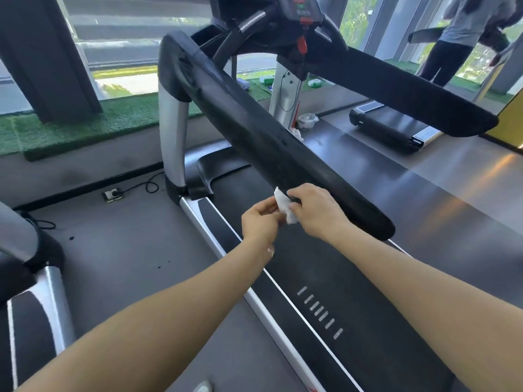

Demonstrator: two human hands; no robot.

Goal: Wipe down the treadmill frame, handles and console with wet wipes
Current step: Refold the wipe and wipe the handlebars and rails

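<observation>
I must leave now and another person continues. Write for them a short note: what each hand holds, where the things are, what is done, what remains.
Left hand and right hand both pinch one white wet wipe, held just below the left handrail, near its rear end.
The handrail looks streaky along its top, perhaps damp from wiping; I cannot confirm.
Used wipes lie at the front of the belt by the upright.
Left: right handrail, console, silver uprights and side rails; none shows clear signs of wiping.
</observation>
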